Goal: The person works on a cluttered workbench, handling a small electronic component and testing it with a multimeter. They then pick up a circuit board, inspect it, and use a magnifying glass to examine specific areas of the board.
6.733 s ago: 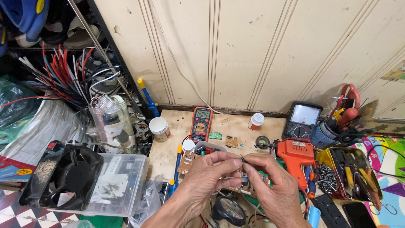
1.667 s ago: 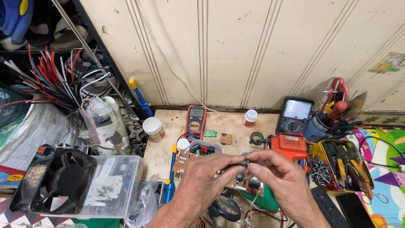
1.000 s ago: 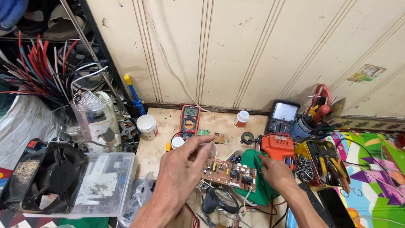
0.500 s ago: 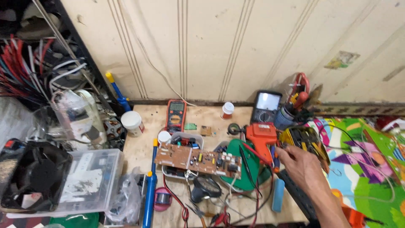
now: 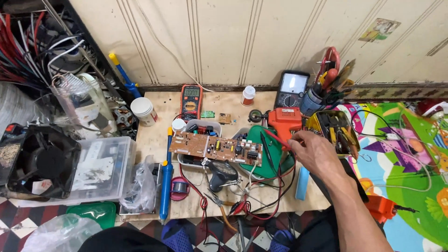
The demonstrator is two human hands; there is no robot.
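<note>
My right hand reaches over the right side of the wooden board, its fingertips pinched on the end of a red test probe. The probe lies across a green dish, just below an orange soldering gun. A brown circuit board rests flat to the left of the hand, across white tubs, with nothing touching it. A black probe lies beside the red one. My left hand is out of the picture.
A red multimeter, an analog meter and a tool cup stand by the wall. A tin of tools sits right of the hand. A blue solder pump, clear box and black fan lie left.
Both hands let go of the circuit board, which now lies flat. My left hand has left the view. My right hand moved right, to the red probe. The view swung right.
</note>
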